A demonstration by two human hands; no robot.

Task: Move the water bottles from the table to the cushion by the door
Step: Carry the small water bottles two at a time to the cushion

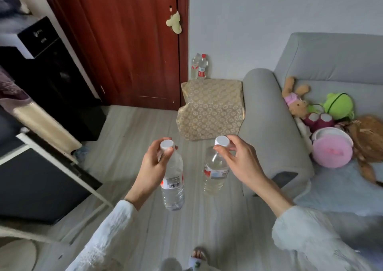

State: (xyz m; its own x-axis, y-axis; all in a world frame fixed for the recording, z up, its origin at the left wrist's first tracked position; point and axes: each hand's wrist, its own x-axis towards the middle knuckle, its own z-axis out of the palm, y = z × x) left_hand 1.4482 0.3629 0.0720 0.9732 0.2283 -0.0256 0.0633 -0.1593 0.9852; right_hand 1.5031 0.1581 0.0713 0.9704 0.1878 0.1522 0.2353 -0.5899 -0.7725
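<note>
My left hand (153, 167) grips a clear water bottle (173, 184) by its white-capped neck, and the bottle hangs above the floor. My right hand (238, 158) holds a second clear bottle (214, 177) the same way, by its white cap. Ahead, a beige patterned cushion (211, 109) lies on the floor between the red-brown door (128, 42) and the sofa arm. Two more water bottles (200, 66) stand upright at the cushion's far edge against the wall, one with a red cap.
A grey sofa (269, 125) stands on the right with plush toys (323, 113) and a pink round box (332, 150) on its seat. A black cabinet (51, 80) and a white-framed table (47, 163) line the left. Pale wood floor (134, 129) runs between them toward the cushion.
</note>
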